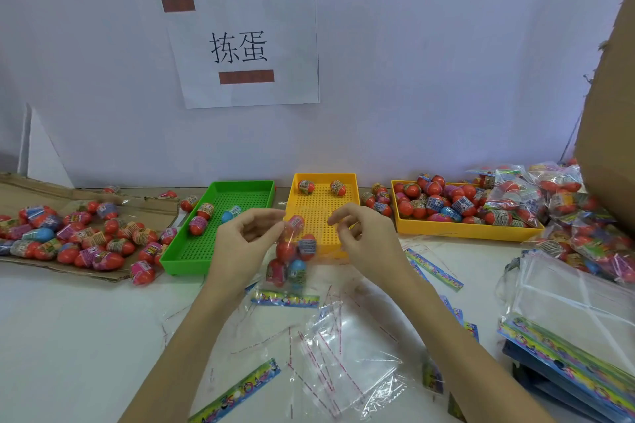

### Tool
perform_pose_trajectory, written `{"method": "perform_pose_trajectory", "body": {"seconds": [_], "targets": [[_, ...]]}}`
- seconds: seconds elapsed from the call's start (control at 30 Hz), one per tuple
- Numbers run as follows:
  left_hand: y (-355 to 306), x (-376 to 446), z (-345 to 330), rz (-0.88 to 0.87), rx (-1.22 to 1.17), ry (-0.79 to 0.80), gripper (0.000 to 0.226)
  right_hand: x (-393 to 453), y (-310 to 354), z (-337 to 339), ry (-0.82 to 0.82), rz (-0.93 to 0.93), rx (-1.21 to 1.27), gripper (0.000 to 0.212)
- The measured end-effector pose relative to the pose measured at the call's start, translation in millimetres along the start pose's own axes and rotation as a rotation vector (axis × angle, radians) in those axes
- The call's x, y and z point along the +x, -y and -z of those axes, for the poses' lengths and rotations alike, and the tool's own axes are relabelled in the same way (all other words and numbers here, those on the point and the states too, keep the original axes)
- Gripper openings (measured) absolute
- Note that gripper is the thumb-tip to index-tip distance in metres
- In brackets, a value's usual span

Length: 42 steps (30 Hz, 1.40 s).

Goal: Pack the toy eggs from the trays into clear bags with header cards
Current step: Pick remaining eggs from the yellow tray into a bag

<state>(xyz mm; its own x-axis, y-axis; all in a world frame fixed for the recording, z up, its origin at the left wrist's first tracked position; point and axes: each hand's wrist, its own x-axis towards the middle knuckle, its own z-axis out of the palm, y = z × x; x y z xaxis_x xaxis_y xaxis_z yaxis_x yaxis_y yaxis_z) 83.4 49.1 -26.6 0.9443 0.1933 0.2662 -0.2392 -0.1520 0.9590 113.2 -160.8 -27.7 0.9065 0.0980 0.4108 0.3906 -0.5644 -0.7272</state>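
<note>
Holding clear bag (292, 261) of toy eggs at frame centre, upside down, header card (285, 300) at 6 o'clock end. Left hand (240, 244) pinches bag's top edge at 9 o'clock side, fingers curled. Right hand (360, 233) at 3 o'clock side, fingers bent; grip on film unclear. Behind: green tray (178, 251) at 10 o'clock, yellow tray (323, 178) at 12 o'clock, second yellow tray (464, 230) at 2 o'clock heaped with eggs. Empty bags (343, 354) at 6 o'clock on table (68, 336).
</note>
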Motion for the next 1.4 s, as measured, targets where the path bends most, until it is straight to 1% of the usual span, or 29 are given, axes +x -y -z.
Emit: {"method": "perform_pose_trajectory", "body": {"seconds": [0.07, 0.13, 0.3, 0.4, 0.43, 0.5, 0.57, 0.63, 0.67, 0.73, 0.8, 0.83, 0.87, 0.9, 0.97, 1.0, 1.03, 1.1, 1.17, 1.23, 1.3, 1.33, 1.4], "targets": [[-2.4, 0.9, 3.4, 0.010, -0.065, 0.002, 0.021, 0.1, -1.5, -0.6, -0.052, 0.035, -0.072, 0.020], [-4.3, 1.2, 6.3, 0.003, -0.100, 0.018, 0.023, 2.1, -3.9, 1.5, -0.100, 0.018, -0.106, 0.018], [-5.0, -0.4, 2.1, -0.017, -0.027, 0.046, 0.020, 3.5, -11.4, 10.6, -0.133, -0.031, -0.211, 0.015], [-4.9, -0.2, 0.5, -0.013, -0.010, 0.043, 0.020, 3.1, -12.4, 15.6, -0.211, -0.047, -0.305, 0.014], [-4.9, -0.1, 0.6, -0.011, -0.004, 0.041, 0.021, 4.1, -12.8, 18.1, -0.222, -0.077, -0.335, 0.013], [-4.9, -0.4, 0.9, -0.010, 0.011, 0.040, 0.021, 7.0, -15.5, 23.8, -0.167, -0.184, -0.387, 0.016], [-4.4, -0.4, 0.5, -0.005, 0.018, 0.036, 0.021, 7.1, -16.2, 28.5, -0.049, -0.278, -0.466, 0.024], [-3.7, 0.1, -0.3, 0.001, 0.012, 0.033, 0.020, 5.8, -15.8, 28.7, 0.005, -0.300, -0.520, 0.037], [-3.5, 0.5, -0.4, 0.005, 0.007, 0.034, 0.020, 5.8, -14.5, 27.9, -0.018, -0.273, -0.528, 0.041], [-2.4, 1.6, 0.1, 0.013, 0.000, 0.035, 0.019, 6.6, -9.1, 25.5, -0.156, -0.159, -0.445, 0.040], [-1.7, 1.8, 0.7, 0.014, -0.017, 0.040, 0.019, 6.5, -2.2, 22.0, -0.323, -0.024, -0.265, 0.027], [-1.5, 1.9, 0.8, 0.014, -0.030, 0.047, 0.019, 6.5, 1.8, 19.5, -0.363, 0.022, -0.175, 0.025], [-1.2, 2.1, 1.3, 0.014, -0.048, 0.055, 0.020, 6.1, 5.4, 16.9, -0.368, 0.048, -0.075, 0.024], [-1.1, 2.5, 1.5, 0.014, -0.070, 0.063, 0.020, 5.3, 9.0, 14.5, -0.343, 0.049, 0.035, 0.022], [-1.5, 2.4, 2.3, 0.014, -0.122, 0.080, 0.020, 3.4, 14.0, 10.7, -0.201, 0.008, 0.214, 0.015], [-1.7, 2.8, 2.6, 0.010, -0.146, 0.085, 0.020, 2.8, 15.2, 9.0, -0.111, -0.018, 0.234, 0.018], [-1.7, 3.0, 2.9, 0.005, -0.163, 0.088, 0.020, 2.3, 14.9, 7.0, -0.032, -0.039, 0.217, 0.026], [-2.4, 3.1, 2.7, -0.005, -0.194, 0.096, 0.020, 2.2, 13.3, 3.0, 0.063, -0.067, 0.190, 0.037], [-3.5, 3.0, 2.5, -0.010, -0.220, 0.103, 0.020, 1.9, 12.0, 1.1, 0.107, -0.084, 0.249, 0.032], [-4.5, 2.3, 2.1, -0.009, -0.242, 0.103, 0.022, 1.3, 10.1, -0.1, 0.134, -0.106, 0.341, 0.019], [-5.7, 1.2, 1.0, -0.005, -0.268, 0.083, 0.023, 0.7, 9.0, -0.7, 0.128, -0.126, 0.409, 0.009], [-6.3, 1.3, 0.5, 0.000, -0.280, 0.059, 0.022, 0.6, 9.2, -0.4, 0.120, -0.136, 0.433, 0.006], [-6.6, 1.8, 0.0, 0.011, -0.301, -0.011, 0.020, 0.9, 9.8, 1.2, 0.099, -0.157, 0.447, 0.007]]}}
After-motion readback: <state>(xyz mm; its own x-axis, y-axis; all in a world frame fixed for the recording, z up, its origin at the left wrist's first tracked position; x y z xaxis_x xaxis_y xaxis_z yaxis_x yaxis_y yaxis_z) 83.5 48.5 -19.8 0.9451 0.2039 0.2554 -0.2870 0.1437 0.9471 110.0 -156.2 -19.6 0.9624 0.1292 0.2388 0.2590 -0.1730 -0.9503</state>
